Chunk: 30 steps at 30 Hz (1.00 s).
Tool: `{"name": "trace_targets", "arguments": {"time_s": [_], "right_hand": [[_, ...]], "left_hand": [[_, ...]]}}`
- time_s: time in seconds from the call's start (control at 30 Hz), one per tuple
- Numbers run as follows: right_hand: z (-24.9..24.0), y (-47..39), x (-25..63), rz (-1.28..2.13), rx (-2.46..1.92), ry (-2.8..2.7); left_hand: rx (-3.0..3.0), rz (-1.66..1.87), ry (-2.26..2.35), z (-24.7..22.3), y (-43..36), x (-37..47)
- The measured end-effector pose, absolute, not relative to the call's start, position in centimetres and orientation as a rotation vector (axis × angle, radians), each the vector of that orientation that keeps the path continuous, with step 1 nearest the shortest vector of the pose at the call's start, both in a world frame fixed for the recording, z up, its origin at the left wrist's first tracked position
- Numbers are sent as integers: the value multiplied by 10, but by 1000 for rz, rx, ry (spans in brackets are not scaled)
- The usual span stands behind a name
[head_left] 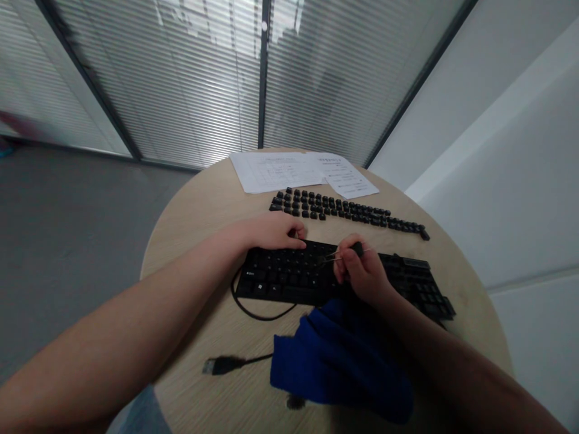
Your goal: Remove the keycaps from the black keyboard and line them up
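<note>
A black keyboard (289, 274) lies on the round table, with some of its keys in place and others off. My left hand (278, 230) is at its far edge, thumb along the top and fingers curled behind, steadying it. Held in my right hand (362, 265) is a wire keycap puller (332, 258) with a dark handle; its wire ends reach down to the middle of the keyboard. My right hand hides part of the keys. Beyond the keyboard, removed black keycaps (344, 208) stand in rows on the table.
A blue cloth (335, 361) lies in front of the keyboard, partly over a cable with a USB plug (224, 365). A small dark brush-like tuft (295, 402) pokes out below the cloth. Printed sheets (280, 172) lie at the far side of the wooden table (190, 223).
</note>
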State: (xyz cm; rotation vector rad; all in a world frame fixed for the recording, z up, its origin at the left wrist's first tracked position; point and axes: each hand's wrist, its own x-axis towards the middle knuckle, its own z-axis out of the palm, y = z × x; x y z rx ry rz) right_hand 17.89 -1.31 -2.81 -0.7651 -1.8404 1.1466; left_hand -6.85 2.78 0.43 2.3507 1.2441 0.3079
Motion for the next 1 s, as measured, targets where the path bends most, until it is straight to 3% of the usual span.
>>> {"name": "trace_targets", "arguments": {"time_s": [0.4, 1.0], "right_hand": [[-20, -17, 177, 499, -760, -2182], [-19, -20, 169, 398, -659, -2332]], "left_hand": [[2146, 656, 1126, 23, 17, -59], [2140, 711, 1174, 18, 14, -52]]}}
